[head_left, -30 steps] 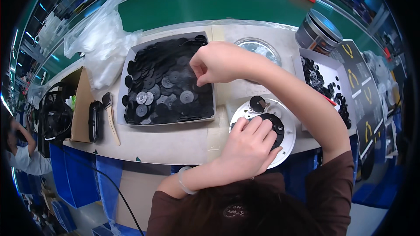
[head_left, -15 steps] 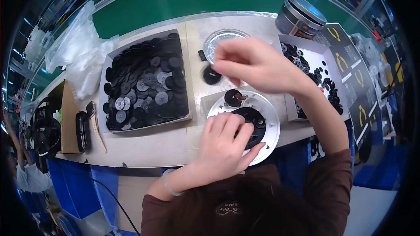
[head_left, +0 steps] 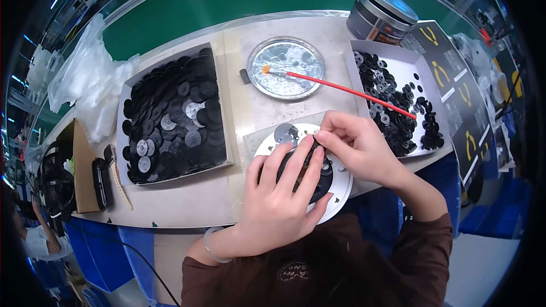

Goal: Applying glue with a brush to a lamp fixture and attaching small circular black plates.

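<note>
A white round plate (head_left: 343, 179) lies at the near edge of the table with a black round part (head_left: 325, 182) on it. Over that part my left hand (head_left: 278, 196) is spread, fingers stretched out and thumb on the plate's near side. My right hand (head_left: 359, 150) pinches at the black part's far side, close to the left fingertips. A small black part (head_left: 315, 142) shows between its thumb and fingers, mostly hidden. Beside the left fingertips, a grey shiny disc (head_left: 285, 133) sits on the plate's far side.
At left stands a box (head_left: 228, 136) of many black and grey discs; at right, a white box (head_left: 421, 65) of small black rings. A red-handled brush (head_left: 341, 87) lies across a round metal lid (head_left: 254, 83). A tin (head_left: 378, 17), a plastic bag (head_left: 91, 79) and a watch (head_left: 116, 173) stand around.
My right hand has come from over the metal lid, where a blurred black disc showed beneath it, down to the plate. The brush is now uncovered. The left fingers have stretched farther across the black part.
</note>
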Action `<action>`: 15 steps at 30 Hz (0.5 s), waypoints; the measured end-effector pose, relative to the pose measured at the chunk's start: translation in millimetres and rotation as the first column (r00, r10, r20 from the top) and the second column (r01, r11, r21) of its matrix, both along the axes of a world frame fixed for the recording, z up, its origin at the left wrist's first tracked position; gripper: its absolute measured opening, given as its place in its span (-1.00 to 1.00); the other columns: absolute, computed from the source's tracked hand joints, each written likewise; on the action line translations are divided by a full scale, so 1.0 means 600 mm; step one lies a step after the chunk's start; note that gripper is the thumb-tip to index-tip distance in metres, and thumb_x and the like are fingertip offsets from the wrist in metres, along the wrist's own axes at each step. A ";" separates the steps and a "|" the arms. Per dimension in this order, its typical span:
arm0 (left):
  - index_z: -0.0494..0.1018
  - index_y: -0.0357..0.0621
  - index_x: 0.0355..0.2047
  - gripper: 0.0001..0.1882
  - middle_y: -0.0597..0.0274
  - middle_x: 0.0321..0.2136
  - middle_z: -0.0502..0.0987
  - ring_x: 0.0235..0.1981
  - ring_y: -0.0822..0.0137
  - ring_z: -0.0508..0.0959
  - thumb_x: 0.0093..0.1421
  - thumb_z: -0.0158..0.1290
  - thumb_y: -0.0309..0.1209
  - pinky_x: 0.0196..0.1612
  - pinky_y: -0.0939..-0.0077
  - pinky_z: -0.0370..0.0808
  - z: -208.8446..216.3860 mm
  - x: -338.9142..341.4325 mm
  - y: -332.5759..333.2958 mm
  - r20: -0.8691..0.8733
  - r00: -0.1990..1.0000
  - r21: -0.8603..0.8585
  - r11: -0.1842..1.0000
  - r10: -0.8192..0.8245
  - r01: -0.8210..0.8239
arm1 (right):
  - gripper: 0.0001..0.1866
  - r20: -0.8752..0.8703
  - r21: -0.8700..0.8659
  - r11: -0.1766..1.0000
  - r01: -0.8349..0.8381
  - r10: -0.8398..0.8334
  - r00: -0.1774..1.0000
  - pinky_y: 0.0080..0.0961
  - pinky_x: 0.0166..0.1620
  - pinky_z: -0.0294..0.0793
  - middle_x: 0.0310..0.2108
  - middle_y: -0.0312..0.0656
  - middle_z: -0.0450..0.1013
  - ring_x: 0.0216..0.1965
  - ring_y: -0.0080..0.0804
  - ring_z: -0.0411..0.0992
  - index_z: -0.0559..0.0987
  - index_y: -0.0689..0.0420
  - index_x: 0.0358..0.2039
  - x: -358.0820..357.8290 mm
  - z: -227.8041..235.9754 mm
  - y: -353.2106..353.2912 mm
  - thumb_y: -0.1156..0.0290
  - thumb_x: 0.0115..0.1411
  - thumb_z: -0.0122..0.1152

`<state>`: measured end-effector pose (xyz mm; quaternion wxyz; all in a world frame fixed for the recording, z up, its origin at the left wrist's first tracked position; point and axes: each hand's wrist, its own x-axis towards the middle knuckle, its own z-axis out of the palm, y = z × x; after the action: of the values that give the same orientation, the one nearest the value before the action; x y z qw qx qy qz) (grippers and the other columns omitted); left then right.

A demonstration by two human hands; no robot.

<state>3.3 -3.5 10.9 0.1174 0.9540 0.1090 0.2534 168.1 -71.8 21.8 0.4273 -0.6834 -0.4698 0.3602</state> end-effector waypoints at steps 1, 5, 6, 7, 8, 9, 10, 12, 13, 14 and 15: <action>0.40 -0.20 -0.11 -0.43 0.14 -0.03 0.35 -0.08 0.11 0.29 -0.19 0.18 -0.25 -0.11 0.28 0.19 0.000 0.000 -0.001 -0.002 1.000 0.010 1.000 0.008 -0.008 | -0.83 0.046 0.007 1.000 -0.006 0.006 0.999 -0.79 -0.54 0.16 -0.67 -0.43 0.28 -0.60 -0.82 0.19 0.38 0.25 -0.51 0.000 -0.001 -0.001 0.45 0.17 -0.01; 0.41 -0.18 -0.12 -0.42 0.15 -0.02 0.35 -0.06 0.11 0.28 -0.20 0.17 -0.22 -0.08 0.26 0.13 0.003 -0.001 -0.003 -0.023 0.999 0.044 0.998 0.047 -0.046 | -0.83 0.057 0.024 1.000 -0.010 0.009 0.998 -0.79 -0.54 0.17 -0.66 -0.43 0.29 -0.59 -0.82 0.20 0.38 0.26 -0.51 0.000 -0.004 0.002 0.45 0.18 -0.02; 0.41 -0.18 -0.12 -0.42 0.15 -0.02 0.35 -0.06 0.11 0.28 -0.20 0.17 -0.22 -0.08 0.26 0.13 0.002 0.000 -0.003 -0.024 0.999 0.044 0.998 0.043 -0.042 | -0.83 0.043 0.064 0.998 0.000 -0.003 0.999 -0.78 -0.55 0.16 -0.69 -0.42 0.27 -0.61 -0.82 0.19 0.38 0.26 -0.52 -0.001 -0.009 0.003 0.45 0.17 0.00; 0.41 -0.18 -0.12 -0.42 0.15 -0.03 0.36 -0.06 0.12 0.28 -0.20 0.17 -0.21 -0.07 0.26 0.12 0.001 0.000 -0.003 -0.022 0.999 0.048 0.998 0.043 -0.042 | -0.83 0.028 0.105 0.994 0.008 -0.011 1.000 -0.77 -0.57 0.16 -0.71 -0.41 0.26 -0.64 -0.81 0.19 0.39 0.25 -0.53 -0.001 -0.011 0.005 0.44 0.15 0.02; 0.41 -0.18 -0.12 -0.42 0.16 -0.04 0.36 -0.06 0.12 0.28 -0.20 0.17 -0.21 -0.05 0.25 0.11 0.001 0.000 -0.002 -0.019 0.999 0.053 0.998 0.042 -0.041 | -0.83 0.027 0.105 0.994 0.010 -0.013 1.000 -0.77 -0.57 0.16 -0.71 -0.41 0.26 -0.64 -0.81 0.19 0.39 0.25 -0.53 0.001 -0.009 0.005 0.44 0.15 0.02; 0.41 -0.18 -0.12 -0.42 0.16 -0.04 0.36 -0.06 0.12 0.28 -0.20 0.17 -0.21 -0.05 0.25 0.11 0.001 0.000 -0.001 -0.021 0.999 0.052 0.998 0.039 -0.038 | -0.81 0.180 0.064 0.998 -0.002 -0.009 0.984 -0.75 -0.60 0.15 -0.75 -0.39 0.22 -0.67 -0.79 0.17 0.39 0.24 -0.57 0.003 -0.002 0.005 0.43 0.14 0.03; 0.41 -0.17 -0.12 -0.42 0.17 -0.04 0.37 -0.06 0.12 0.27 -0.20 0.17 -0.21 -0.05 0.23 0.10 0.003 0.002 0.001 -0.031 0.999 0.037 0.999 0.025 -0.024 | -0.79 0.329 0.021 1.000 -0.006 -0.001 0.944 -0.72 -0.63 0.13 -0.78 -0.37 0.19 -0.71 -0.76 0.14 0.39 0.24 -0.61 0.006 0.004 0.003 0.43 0.12 0.05; 0.41 -0.17 -0.12 -0.42 0.17 -0.05 0.37 -0.06 0.13 0.27 -0.20 0.17 -0.21 -0.05 0.22 0.10 0.003 0.003 0.003 -0.042 0.999 0.019 1.000 0.002 -0.001 | -0.77 0.461 0.073 0.997 0.019 -0.051 0.886 -0.69 -0.65 0.12 -0.80 -0.35 0.17 -0.73 -0.74 0.13 0.39 0.24 -0.64 0.013 0.011 -0.008 0.43 0.11 0.06; 0.41 -0.17 -0.12 -0.42 0.17 -0.06 0.37 -0.06 0.13 0.27 -0.20 0.17 -0.22 -0.05 0.20 0.09 0.004 0.001 0.004 -0.048 0.999 0.019 1.000 0.009 -0.008 | -0.75 0.582 0.130 0.991 0.024 -0.096 0.808 -0.66 -0.67 0.10 -0.82 -0.32 0.15 -0.75 -0.71 0.11 0.39 0.24 -0.67 0.019 0.018 -0.016 0.42 0.10 0.07; 0.41 -0.17 -0.12 -0.42 0.17 -0.06 0.38 -0.06 0.14 0.27 -0.21 0.18 -0.22 -0.05 0.19 0.08 0.003 0.000 0.004 -0.053 0.999 0.015 1.000 0.005 -0.004 | -0.71 0.569 0.182 0.978 0.098 -0.186 0.801 -0.65 -0.67 0.09 -0.82 -0.34 0.17 -0.74 -0.71 0.10 0.39 0.26 -0.72 0.030 0.033 -0.030 0.43 0.10 0.08; 0.41 -0.17 -0.12 -0.42 0.17 -0.06 0.38 -0.06 0.14 0.27 -0.21 0.18 -0.22 -0.05 0.19 0.08 0.002 -0.001 0.004 -0.048 0.999 0.010 1.000 -0.009 0.010 | -0.71 0.435 0.240 0.942 0.236 -0.322 0.841 -0.67 -0.66 0.08 -0.81 -0.39 0.20 -0.72 -0.73 0.11 0.40 0.26 -0.69 0.045 0.039 -0.044 0.40 0.13 0.05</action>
<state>2.8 -0.8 12.0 0.1109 0.9610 0.1060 0.2302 195.1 -98.0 45.4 0.4083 -0.7703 -0.4840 0.0752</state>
